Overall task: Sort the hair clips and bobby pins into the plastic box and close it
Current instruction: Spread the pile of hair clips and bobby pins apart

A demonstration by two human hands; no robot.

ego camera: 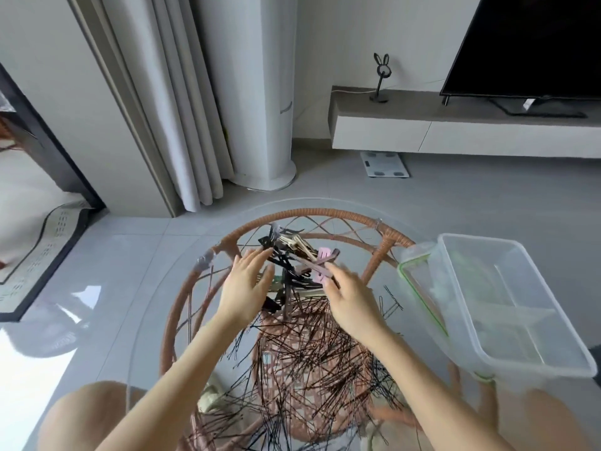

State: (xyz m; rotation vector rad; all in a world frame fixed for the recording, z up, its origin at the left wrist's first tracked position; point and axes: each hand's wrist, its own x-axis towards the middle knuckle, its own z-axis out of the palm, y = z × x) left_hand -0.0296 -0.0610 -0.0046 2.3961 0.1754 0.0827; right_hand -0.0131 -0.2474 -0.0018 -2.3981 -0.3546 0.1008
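Note:
A heap of hair clips (286,255) in black, brown, beige and pink lies at the far side of a round glass table (156,304). Many thin black bobby pins (312,353) are scattered over the near half. My left hand (247,284) is spread open against the left side of the clip heap. My right hand (348,297) reaches in from the right, its fingertips on a pink clip (320,268); the grip is blurred. A clear plastic box (507,304) with inner dividers stands at the right, its green-edged lid (419,288) lying partly under it.
The glass top rests on a brown wicker frame (325,213). My knees show at the bottom. Beyond the table are grey floor tiles, a white curtain (182,109), a white column unit (260,92), a bathroom scale (385,164) and a low TV cabinet (455,125).

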